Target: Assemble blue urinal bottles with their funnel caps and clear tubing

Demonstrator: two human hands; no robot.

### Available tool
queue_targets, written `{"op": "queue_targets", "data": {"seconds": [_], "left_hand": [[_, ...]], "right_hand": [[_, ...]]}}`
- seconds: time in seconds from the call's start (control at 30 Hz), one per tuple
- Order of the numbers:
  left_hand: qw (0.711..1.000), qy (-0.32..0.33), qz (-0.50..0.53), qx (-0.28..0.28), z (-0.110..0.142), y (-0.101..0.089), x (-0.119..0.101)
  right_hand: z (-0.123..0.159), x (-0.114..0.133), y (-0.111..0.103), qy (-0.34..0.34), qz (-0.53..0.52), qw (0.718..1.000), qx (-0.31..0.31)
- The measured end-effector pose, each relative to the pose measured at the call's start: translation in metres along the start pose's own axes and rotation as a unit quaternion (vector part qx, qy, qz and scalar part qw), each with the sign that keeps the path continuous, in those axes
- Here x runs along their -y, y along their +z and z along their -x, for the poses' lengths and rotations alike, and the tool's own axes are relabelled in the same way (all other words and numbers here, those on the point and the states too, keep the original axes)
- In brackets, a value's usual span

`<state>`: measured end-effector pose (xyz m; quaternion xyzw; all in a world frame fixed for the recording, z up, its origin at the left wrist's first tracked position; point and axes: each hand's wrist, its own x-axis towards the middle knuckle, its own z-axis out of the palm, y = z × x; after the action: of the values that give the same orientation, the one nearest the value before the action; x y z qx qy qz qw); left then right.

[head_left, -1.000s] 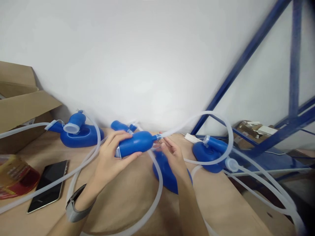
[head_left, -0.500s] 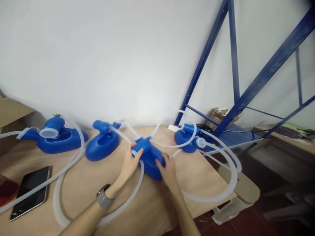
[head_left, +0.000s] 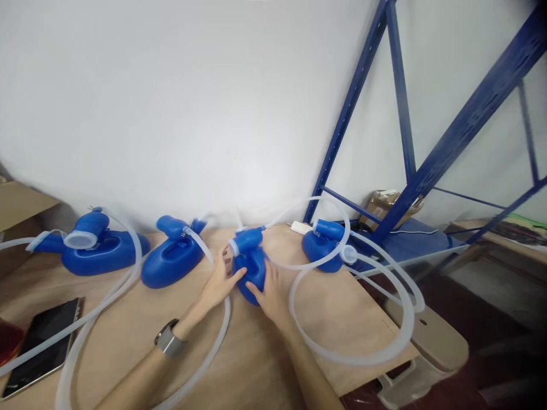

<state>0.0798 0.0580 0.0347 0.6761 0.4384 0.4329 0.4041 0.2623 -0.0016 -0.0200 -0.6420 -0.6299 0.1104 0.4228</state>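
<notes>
A blue plastic vessel [head_left: 252, 263] with a clear hose on its neck rests on the wooden table [head_left: 256, 364] near the back edge. My left hand [head_left: 219, 280] grips its left side with curled fingers, a watch on the wrist. My right hand [head_left: 269, 293] presses on its right side from the front. Its clear hose [head_left: 299, 319] loops out to the right over the table.
Three more blue vessels with hoses stand along the wall: one far left [head_left: 100, 250], one left of centre [head_left: 171, 259], one to the right [head_left: 322, 245]. A phone [head_left: 40, 344] lies at the front left. A cardboard box [head_left: 17, 222] and a blue steel rack [head_left: 405, 171] flank the table.
The blue bottle part I held up in the air has come down onto its base on the table. Both hands have slid the vessel back toward the wall. My view has swung right.
</notes>
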Motion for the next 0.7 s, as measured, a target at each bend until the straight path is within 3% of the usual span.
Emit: {"op": "queue_targets", "data": {"seconds": [0.1,0.23,0.3,0.37,0.47,0.53,0.6,0.7], "left_hand": [[0.993,0.102,-0.058,0.016,0.022,-0.008,0.009],[0.933,0.260,-0.242,0.048,0.046,-0.015,0.021],[0.900,0.306,-0.302,0.064,0.056,-0.020,0.027],[0.874,0.329,-0.347,0.089,0.067,-0.027,0.030],[0.842,0.345,-0.397,0.118,0.086,-0.039,0.030],[0.818,0.362,-0.428,0.130,0.097,-0.046,0.029],[0.796,0.380,-0.455,0.122,0.106,-0.050,0.031],[0.782,0.390,-0.483,0.060,0.116,-0.050,0.041]], "right_hand": [[-0.055,0.013,0.024,0.062,-0.041,0.997,0.038],[-0.118,0.030,0.056,0.084,-0.088,0.986,0.111],[-0.132,0.036,0.058,0.062,-0.102,0.980,0.158],[-0.131,0.043,0.045,0.039,-0.111,0.973,0.199],[-0.106,0.056,-0.011,-0.015,-0.112,0.967,0.227],[-0.086,0.062,-0.069,-0.119,-0.073,0.972,0.190],[-0.075,0.055,-0.135,-0.144,-0.009,0.988,0.048],[-0.079,0.014,-0.226,-0.042,0.138,0.974,-0.174]]}}
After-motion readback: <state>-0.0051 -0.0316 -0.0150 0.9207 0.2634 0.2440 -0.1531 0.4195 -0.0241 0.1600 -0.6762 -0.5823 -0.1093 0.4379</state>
